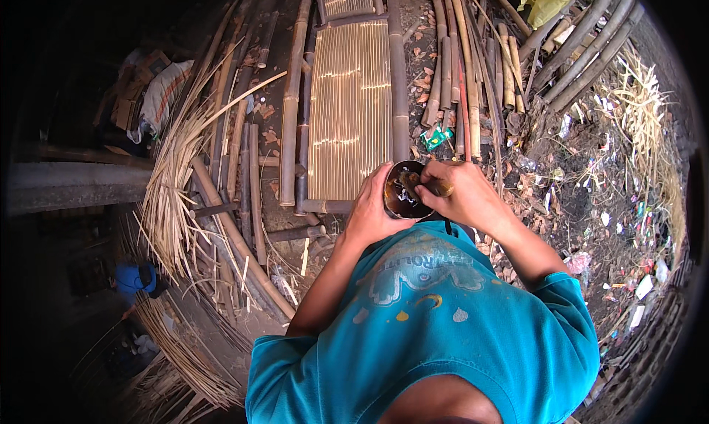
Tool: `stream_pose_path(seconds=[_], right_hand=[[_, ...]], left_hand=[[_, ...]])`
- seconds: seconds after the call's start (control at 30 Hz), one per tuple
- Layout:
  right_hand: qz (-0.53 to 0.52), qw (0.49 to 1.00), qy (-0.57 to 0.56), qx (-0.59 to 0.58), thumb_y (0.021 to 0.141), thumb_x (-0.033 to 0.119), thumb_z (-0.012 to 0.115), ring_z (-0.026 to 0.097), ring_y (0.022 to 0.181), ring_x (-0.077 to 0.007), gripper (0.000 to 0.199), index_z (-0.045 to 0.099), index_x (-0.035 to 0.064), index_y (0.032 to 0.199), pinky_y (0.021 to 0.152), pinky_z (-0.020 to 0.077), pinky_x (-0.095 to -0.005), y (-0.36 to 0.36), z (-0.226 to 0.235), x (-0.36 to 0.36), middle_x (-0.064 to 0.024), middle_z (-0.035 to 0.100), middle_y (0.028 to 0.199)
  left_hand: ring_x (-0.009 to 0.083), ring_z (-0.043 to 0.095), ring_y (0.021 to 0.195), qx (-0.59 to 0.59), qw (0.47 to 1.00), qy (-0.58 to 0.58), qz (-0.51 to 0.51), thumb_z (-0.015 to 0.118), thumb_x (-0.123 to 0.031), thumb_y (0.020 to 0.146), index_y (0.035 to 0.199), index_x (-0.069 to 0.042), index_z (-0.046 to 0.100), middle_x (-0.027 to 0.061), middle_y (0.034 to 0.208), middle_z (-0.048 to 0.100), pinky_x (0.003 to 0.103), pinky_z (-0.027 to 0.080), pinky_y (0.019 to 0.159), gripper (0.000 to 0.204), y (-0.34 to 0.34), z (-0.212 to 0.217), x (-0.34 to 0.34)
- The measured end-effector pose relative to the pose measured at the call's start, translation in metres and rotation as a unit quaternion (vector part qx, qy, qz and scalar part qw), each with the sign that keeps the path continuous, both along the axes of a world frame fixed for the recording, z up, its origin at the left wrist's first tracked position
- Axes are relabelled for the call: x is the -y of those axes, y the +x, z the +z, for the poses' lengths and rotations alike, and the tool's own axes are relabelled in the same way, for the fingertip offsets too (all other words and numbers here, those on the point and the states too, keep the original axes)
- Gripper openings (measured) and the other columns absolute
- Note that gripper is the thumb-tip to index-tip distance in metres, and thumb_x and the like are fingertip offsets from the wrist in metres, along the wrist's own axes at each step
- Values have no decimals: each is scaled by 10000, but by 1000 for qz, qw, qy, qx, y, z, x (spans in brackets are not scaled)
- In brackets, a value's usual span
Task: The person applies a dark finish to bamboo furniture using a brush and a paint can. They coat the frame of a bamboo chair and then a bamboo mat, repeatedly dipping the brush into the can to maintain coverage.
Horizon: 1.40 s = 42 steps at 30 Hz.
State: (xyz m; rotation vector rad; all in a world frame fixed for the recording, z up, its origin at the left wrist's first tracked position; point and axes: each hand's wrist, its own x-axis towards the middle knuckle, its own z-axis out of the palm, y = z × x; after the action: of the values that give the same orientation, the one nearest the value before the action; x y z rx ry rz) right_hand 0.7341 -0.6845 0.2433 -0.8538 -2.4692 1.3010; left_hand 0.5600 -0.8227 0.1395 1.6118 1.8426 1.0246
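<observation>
Close in front of my teal shirt, my left hand (369,211) is wrapped round the left side of a round open can (393,202). Dark brown, shiny liquid (405,196) shows inside it. My right hand (467,197) is closed round a short tool with a round wooden handle (442,188), held over the can. The tool's working end is in the can's mouth, so its kind is unclear. Just beyond the can lies a long bamboo-slat panel (350,114) in a frame of dark bamboo poles (399,77), glossy in places.
Loose bamboo strips (173,202) heap up at the left, beside poles (247,250). More bamboo poles (464,62) lie at the far right, near a yellow plastic sheet (550,2). Litter and dry leaves cover the ground (583,202) at right. A green packet (437,138) lies beyond my right hand.
</observation>
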Motion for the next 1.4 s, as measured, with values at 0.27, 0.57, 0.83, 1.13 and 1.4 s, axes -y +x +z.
stream_pose_path(seconds=[0.27,0.57,0.83,1.13,1.4], right_hand=[[119,986,-110,-36,827,130,732,719,732,-261,171,680,-5,919,671,539,-351,31,19,-43,-164,706,803],[247,962,-87,-77,853,126,717,702,796,-290,139,687,25,943,726,544,-356,-5,19,-40,-137,696,860],[262,959,-53,-94,876,153,716,700,852,-334,176,700,33,1003,749,555,-378,-66,5,-23,-148,707,913],[174,942,-286,-29,936,150,700,684,762,-141,140,716,11,936,696,542,-297,-144,-64,-20,-55,710,835],[3,775,-630,-50,945,152,689,694,726,-208,228,562,20,1082,684,602,-323,-216,-183,-65,-135,675,1006]], left_hand=[[388,546,1253,26,983,-23,178,958,-330,562,1455,-23,344,230,1343,540,468,439,1068,1127,74,11,16],[393,536,1252,29,963,-46,265,953,-333,561,1443,-8,349,238,1331,542,473,436,1064,1117,74,13,48],[433,525,1242,59,964,-32,257,932,-337,590,1434,28,341,270,1341,521,487,418,1070,1092,23,3,61],[401,541,1233,72,947,-37,310,943,-306,598,1434,20,333,246,1320,533,471,444,1041,1085,-50,-31,83],[299,585,1220,113,909,18,400,971,-207,584,1452,23,260,214,1338,538,423,476,1039,1145,-101,-83,66]])
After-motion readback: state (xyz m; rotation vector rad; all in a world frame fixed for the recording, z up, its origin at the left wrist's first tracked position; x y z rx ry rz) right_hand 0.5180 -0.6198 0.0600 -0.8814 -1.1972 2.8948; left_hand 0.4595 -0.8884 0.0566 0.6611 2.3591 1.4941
